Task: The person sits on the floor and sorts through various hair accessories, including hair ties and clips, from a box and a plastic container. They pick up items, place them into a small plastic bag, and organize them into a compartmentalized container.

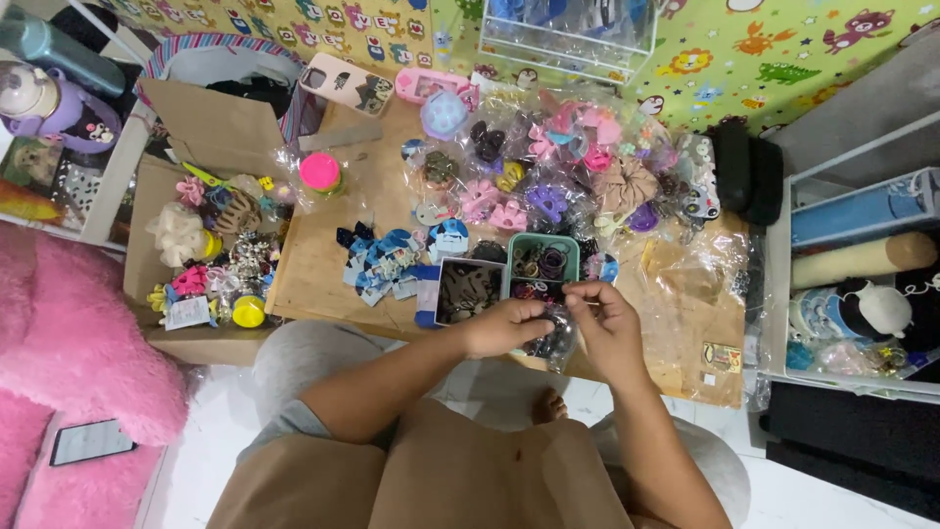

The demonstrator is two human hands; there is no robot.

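My left hand (502, 326) and my right hand (604, 328) meet over the near edge of a low wooden table (313, 264). Both pinch a small clear plastic bag (555, 338) with dark hair ties inside; it hangs between them. Just beyond the hands stands a small green tray (542, 242) with several hair ties in it, and a dark box (467, 290) beside it. My bare forearms and tan-clothed knees fill the bottom of the view.
Several bagged hair clips and scrunchies (548, 167) cover the far table. A pile of blue cards (387, 264) lies at the middle. An open cardboard box (211, 245) of accessories stands left, a pink fluffy cushion (78, 353) further left, a shelf (862, 274) right.
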